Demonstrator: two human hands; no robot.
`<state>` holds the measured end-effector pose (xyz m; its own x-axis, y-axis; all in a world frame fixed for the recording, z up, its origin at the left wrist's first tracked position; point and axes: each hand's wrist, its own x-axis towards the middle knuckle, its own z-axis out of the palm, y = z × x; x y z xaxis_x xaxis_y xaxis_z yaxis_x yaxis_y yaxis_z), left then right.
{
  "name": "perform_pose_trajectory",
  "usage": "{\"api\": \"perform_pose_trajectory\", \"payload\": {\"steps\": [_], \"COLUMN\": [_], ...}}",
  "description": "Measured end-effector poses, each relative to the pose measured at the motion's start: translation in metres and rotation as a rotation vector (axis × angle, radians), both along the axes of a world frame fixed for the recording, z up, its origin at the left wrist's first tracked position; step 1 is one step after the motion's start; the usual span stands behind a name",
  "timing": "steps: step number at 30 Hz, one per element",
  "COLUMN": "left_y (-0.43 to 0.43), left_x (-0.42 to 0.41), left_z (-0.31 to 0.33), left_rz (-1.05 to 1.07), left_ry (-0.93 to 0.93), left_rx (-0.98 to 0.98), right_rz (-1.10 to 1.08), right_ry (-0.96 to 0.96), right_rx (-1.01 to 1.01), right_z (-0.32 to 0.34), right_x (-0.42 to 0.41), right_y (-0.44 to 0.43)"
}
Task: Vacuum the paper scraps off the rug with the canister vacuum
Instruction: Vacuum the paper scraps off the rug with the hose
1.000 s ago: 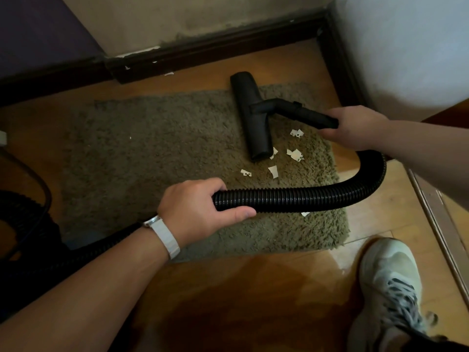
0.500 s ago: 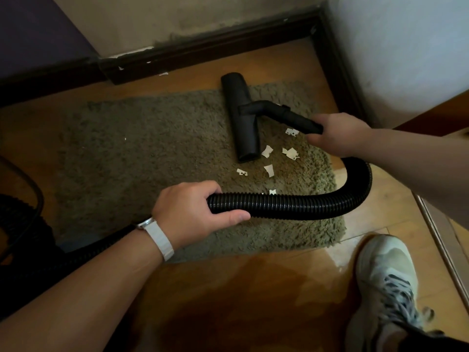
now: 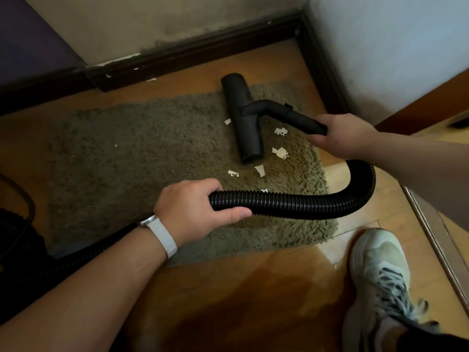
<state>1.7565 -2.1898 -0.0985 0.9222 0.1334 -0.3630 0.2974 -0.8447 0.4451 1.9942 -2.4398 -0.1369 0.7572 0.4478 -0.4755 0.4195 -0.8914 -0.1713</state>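
Seemingly mid-pass, the right hand [image 3: 347,135] grips the wand [image 3: 299,119] and the left hand [image 3: 193,209] is wrapped round the hose [image 3: 291,204], with the nozzle [image 3: 243,118] lying flat near the rug's [image 3: 152,148] far right corner. The sweep should, I judge, go slowly toward the near edge, the nozzle's mouth pressed into the pile. One nozzle, one hose and six scraps [image 3: 280,152] show around the nozzle, plus a speck farther left.
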Motion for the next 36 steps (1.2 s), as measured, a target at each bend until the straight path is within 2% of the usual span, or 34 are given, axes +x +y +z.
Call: {"api": "perform_pose_trajectory", "payload": {"steps": [9,15,29,36], "left_y": [-0.007,-0.005,-0.003,-0.003], "left_x": [0.002,-0.001,-0.002,-0.001], "left_z": [0.000,0.002,0.006,-0.001], "left_rz": [-0.008,-0.006,0.002,-0.054], "left_ry": [-0.044,-0.066,-0.006,-0.007], "left_rx": [-0.015,-0.008,0.024,0.015], "right_rz": [-0.185,-0.261,-0.184,0.002], "right_ry": [-0.006,0.058,-0.037,-0.061], "right_rx": [0.022,0.005,-0.018,-0.051], "right_z": [0.001,-0.009,-0.016,-0.016], "right_x": [-0.001,0.001,0.005,-0.002], "right_y": [-0.031,-0.036,-0.015,-0.003]}}
